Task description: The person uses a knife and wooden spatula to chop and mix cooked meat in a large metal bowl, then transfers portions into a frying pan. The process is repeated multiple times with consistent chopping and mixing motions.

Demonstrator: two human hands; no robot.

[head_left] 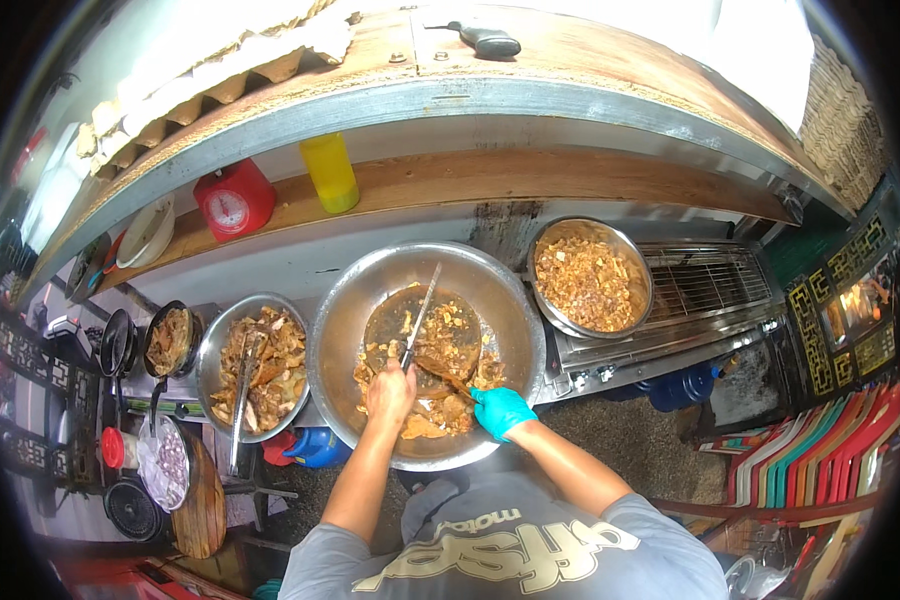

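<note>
A knife (423,315) points away from me over the large metal basin (327,350), its handle gripped in my bare left hand (390,393). My right hand (500,411), in a teal glove, pinches the near end of a brown piece of cooked meat (444,374). That piece slants across the basin, close to the knife handle. Beneath both hands lie chopped bits and larger chunks of meat (425,428) in the basin. A round board or dark disc shape (388,318) shows under the bits; I cannot tell which.
Left of the basin, a metal bowl (206,385) holds meat chunks and tongs (242,385). To the right stand a bowl of chopped meat (590,275) and a wire-rack grill (710,285). A red scale (232,200) and a yellow cup (329,172) occupy the shelf beyond.
</note>
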